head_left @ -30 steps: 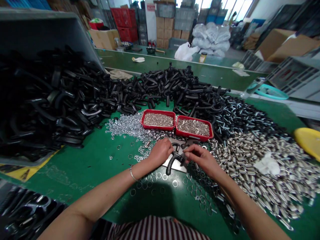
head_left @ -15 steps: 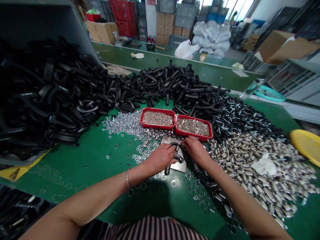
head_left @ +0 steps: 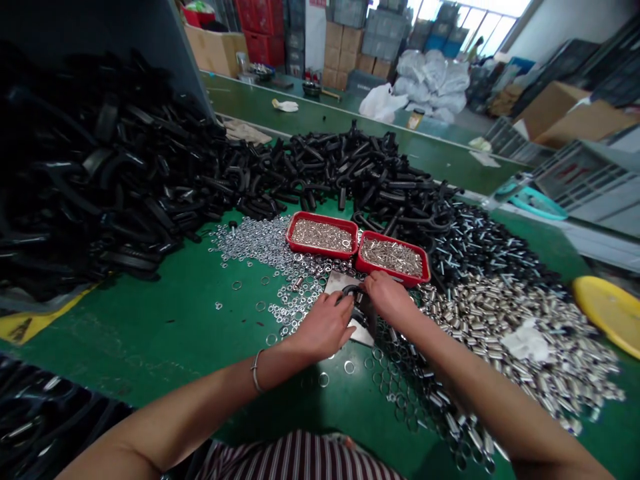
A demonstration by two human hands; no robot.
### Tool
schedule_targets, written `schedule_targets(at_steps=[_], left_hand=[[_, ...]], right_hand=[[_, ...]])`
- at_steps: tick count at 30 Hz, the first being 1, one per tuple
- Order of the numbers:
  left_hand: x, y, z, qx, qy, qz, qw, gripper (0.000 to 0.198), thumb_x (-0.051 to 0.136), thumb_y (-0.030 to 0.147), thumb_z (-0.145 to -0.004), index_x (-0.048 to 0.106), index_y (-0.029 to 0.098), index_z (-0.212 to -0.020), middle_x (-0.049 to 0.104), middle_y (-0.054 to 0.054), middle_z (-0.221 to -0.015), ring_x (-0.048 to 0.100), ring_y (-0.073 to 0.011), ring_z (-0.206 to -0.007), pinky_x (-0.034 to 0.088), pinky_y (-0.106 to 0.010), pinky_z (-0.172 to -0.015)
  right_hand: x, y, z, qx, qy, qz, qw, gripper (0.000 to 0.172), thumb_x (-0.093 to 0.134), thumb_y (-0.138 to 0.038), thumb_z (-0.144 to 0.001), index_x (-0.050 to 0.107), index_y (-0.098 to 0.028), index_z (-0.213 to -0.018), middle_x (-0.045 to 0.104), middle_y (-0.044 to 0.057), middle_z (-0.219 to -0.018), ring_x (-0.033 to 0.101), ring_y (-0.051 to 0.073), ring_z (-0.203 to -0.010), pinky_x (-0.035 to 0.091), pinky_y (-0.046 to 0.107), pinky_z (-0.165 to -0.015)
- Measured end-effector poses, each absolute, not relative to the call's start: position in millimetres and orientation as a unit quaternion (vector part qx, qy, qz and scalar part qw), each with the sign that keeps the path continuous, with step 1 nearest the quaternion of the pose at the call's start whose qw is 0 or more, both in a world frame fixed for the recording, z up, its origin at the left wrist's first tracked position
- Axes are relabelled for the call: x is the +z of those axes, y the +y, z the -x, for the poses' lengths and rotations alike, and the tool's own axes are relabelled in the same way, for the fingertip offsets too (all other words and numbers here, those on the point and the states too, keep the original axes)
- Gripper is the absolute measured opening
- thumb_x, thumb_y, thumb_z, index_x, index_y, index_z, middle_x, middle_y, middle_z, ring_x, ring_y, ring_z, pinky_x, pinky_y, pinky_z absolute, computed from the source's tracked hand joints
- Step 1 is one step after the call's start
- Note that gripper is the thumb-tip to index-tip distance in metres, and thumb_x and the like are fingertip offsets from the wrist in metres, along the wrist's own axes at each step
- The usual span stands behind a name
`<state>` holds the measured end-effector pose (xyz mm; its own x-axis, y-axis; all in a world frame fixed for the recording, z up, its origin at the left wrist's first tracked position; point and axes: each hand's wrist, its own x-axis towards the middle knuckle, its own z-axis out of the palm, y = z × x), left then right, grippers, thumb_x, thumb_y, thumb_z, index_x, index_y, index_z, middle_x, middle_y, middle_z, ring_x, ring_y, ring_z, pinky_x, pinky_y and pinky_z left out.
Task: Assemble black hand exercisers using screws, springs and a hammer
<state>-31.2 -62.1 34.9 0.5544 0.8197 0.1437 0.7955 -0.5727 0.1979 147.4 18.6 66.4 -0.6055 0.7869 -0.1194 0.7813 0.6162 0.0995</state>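
Observation:
My left hand (head_left: 327, 323) is closed round a black curved part (head_left: 354, 291), shaped like a hook or clamp body, above a flat metal plate (head_left: 338, 280). My right hand (head_left: 387, 297) meets the right side of that part with its fingers pinched together; whatever small thing they hold is hidden. Just beyond the hands stand two red trays: the left tray (head_left: 320, 250) has tiny metal pieces in it, the right tray (head_left: 395, 272) small pins. Loose thin rings (head_left: 349, 367) lie near my left hand.
A big heap of black curved parts (head_left: 320, 167) spreads across the back and left. Silver nuts (head_left: 255, 247) lie left of the trays. On the right are metal sleeves (head_left: 480, 320), black-headed screws (head_left: 490, 240), a white cloth (head_left: 526, 341) and a yellow lid (head_left: 607, 313).
The black part has turned in my left hand, and its lower arm no longer shows below the fingers. My right hand stays close against it. The whole view has shifted slightly.

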Motion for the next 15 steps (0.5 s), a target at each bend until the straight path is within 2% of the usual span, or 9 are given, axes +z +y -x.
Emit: schedule_targets(at_steps=[5,8,11,15], left_hand=[[39.8,-65.3,28.1,0.107,0.469,-0.875,0.053,0.046,0.048,0.041,-0.095,0.061,0.009,-0.125,0.058,-0.016,-0.128,0.047,-0.0337,-0.119,0.038,-0.047,-0.098],[43.6,-68.3,28.8,0.092,0.490,-0.865,0.051,0.044,0.049,0.036,-0.093,0.060,0.008,-0.125,0.059,-0.017,-0.125,0.051,-0.0338,-0.112,0.041,-0.048,-0.092],[44.6,-69.5,34.4,0.081,0.486,-0.869,0.050,0.049,0.049,0.025,-0.090,0.052,0.009,-0.136,0.055,-0.017,-0.134,0.050,-0.0337,-0.115,0.041,-0.047,-0.091],[43.0,-67.8,41.3,0.067,0.454,-0.886,0.055,0.050,0.046,0.023,-0.092,0.048,0.013,-0.141,0.051,-0.016,-0.143,0.045,-0.0341,-0.125,0.039,-0.046,-0.095]], right_hand=[[70.6,13.6,-116.3,0.083,0.914,-0.375,0.133,0.026,0.043,-0.005,-0.091,0.068,-0.006,-0.099,0.064,0.021,-0.097,0.058,0.031,-0.091,0.049,0.037,-0.067],[75.6,19.5,-118.3,0.067,0.917,-0.370,0.133,0.023,0.046,-0.006,-0.091,0.068,-0.009,-0.096,0.066,0.018,-0.096,0.060,0.028,-0.091,0.049,0.034,-0.068],[82.7,17.9,-149.7,0.060,0.908,-0.397,0.116,0.016,0.050,-0.017,-0.095,0.065,-0.013,-0.098,0.066,0.013,-0.097,0.062,0.024,-0.089,0.049,0.031,-0.070],[73.5,-8.1,-208.9,0.097,0.833,-0.539,0.076,0.026,0.055,-0.038,-0.095,0.061,-0.013,-0.096,0.065,0.015,-0.094,0.062,0.029,-0.090,0.048,0.036,-0.070]])
